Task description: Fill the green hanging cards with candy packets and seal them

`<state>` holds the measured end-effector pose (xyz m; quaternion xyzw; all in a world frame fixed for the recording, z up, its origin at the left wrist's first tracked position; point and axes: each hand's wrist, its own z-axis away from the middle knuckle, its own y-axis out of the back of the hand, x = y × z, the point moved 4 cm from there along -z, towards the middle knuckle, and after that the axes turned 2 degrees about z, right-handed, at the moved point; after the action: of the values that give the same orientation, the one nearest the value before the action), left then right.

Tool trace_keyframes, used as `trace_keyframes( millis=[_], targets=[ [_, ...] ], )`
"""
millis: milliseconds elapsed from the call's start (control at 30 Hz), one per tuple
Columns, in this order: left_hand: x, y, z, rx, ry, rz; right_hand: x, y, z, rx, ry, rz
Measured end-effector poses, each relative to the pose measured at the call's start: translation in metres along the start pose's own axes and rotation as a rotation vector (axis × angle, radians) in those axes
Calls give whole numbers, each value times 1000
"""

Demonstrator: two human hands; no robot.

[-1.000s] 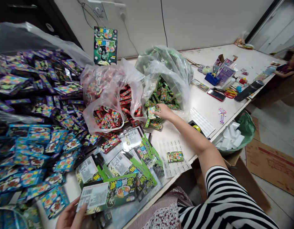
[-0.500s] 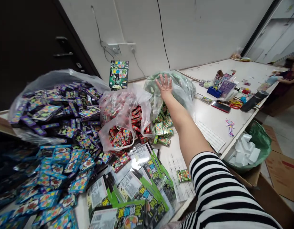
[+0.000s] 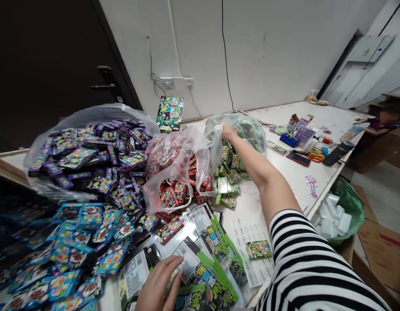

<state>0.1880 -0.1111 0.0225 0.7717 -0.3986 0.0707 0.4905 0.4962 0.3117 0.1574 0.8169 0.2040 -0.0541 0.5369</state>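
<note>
My right hand (image 3: 228,132) is closed on the edge of a clear plastic bag (image 3: 216,149), beside green packets (image 3: 234,162) at the back of the table. Low in the view, my left hand (image 3: 161,283) lies over the flat green-and-black pouches (image 3: 216,246), fingers extended and slightly bent. Red packets (image 3: 174,194) fill the clear bags left of my right arm. One green packet (image 3: 258,249) lies on a printed white sheet (image 3: 253,270).
Purple packets (image 3: 76,157) fill a large bag at left, with blue packets (image 3: 65,250) in front. A green-and-black box (image 3: 170,113) stands by the wall. At right are a phone (image 3: 298,158), a dark bottle (image 3: 338,153) and a green bin bag (image 3: 357,207). Another person sits far right.
My right hand was spread over the green packets' bag and has closed on plastic. My left hand has come into view over the pouches. The camera view has shifted a little.
</note>
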Motion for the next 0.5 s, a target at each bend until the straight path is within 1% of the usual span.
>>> trace_keyframes(
  millis=[67, 133, 200, 267, 333, 367, 433, 500],
  targets=[
    [2, -8, -15, -28, -34, 7, 0, 5, 21, 23, 58, -46],
    [5, -18, -31, -100, -67, 20, 5, 8, 41, 37, 81, -82],
    [11, -34, -50, -200, -105, 42, 10, 11, 52, 38, 59, -105],
    [21, -57, -71, -345, -146, 60, 9, 14, 50, 40, 50, -101],
    [34, -84, -88, -470, -192, 36, -1, 19, 40, 51, 116, -57],
    [41, -96, -95, -514, -215, 18, -6, 22, 35, 46, 158, -29],
    [52, -120, -104, -585, -239, -15, -14, 25, 28, -36, 202, 17],
    [58, -140, -112, -639, -227, -22, -19, 29, 31, -178, 221, 32]
  ],
)
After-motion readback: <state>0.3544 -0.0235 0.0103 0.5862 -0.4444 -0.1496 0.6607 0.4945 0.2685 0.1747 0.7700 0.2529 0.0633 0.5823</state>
